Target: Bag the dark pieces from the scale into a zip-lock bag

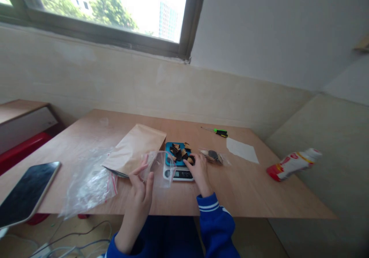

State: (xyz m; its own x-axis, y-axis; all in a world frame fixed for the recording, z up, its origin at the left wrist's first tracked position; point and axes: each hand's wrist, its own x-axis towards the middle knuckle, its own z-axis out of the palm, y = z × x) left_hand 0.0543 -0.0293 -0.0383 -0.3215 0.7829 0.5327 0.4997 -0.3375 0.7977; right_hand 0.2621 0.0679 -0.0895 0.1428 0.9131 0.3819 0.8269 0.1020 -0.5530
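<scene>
Blue sleeves, bare hands: right hand at the dark pieces, left hand at the clear bag

Blue sleeves [216, 227] occupy the near foreground, reaching over the worktop [248, 196]. On this surface a brown paper bag [135, 146] lies beyond the left hand [140, 187], with crumpled plastic bags [89, 185] to its near left. Right of the paper bag sits a digital scale [188, 174], its longer axis running away from the person and its display on the near side. A small clear bag [161, 171] overlaps the scale's near left corner; the left thumb and fingers stand apart at this bag, and whether they pinch its film cannot be told. Dark, pale-edged pieces [178, 154] are heaped on the scale's blue platform, with no common long axis. From the right hand [199, 169] they lie ahead and leftward; from the left, ahead and rightward, with the clear bag between. The right hand is nearer: its thumb and forefinger flank the near right piece, though whether they are clamped on it cannot be told.
</scene>
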